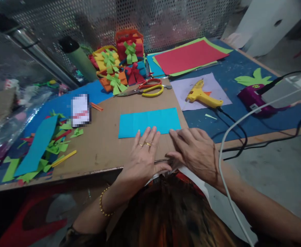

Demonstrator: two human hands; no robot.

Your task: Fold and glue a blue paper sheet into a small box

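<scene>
Head view, blue paper: a rectangular piece (pixel 149 120) lies flat on the brown cardboard (pixel 96 144) covering part of the table (pixel 281 125); faint creases cross it.
Long axis of blue paper: left to right across the person's front, the right end slightly farther from the body; one long edge faces the person.
Left hand: the hand (pixel 142 157), with two rings and a beaded bracelet (pixel 102 204), is palm down, pointing away from the body; its fingers are extended, slightly apart, the thumb spread toward the right hand. The fingertips rest on the paper's near edge; nothing is clamped.
Right hand: the hand (pixel 198 151) is palm down, angled toward the left; its fingers are bent and close together, the thumb held apart from them. The index fingertip meets the paper by its near right corner; no grip is visible.
Paper relative to fingers: just beyond both hands, most of its surface uncovered, extending farther to the left of the left fingertips than to the right.
Beyond the paper: scissors (pixel 152 91) with red and yellow handles.
Right of the paper: a yellow glue gun (pixel 203 96) on a lilac sheet (pixel 221 91).
</scene>
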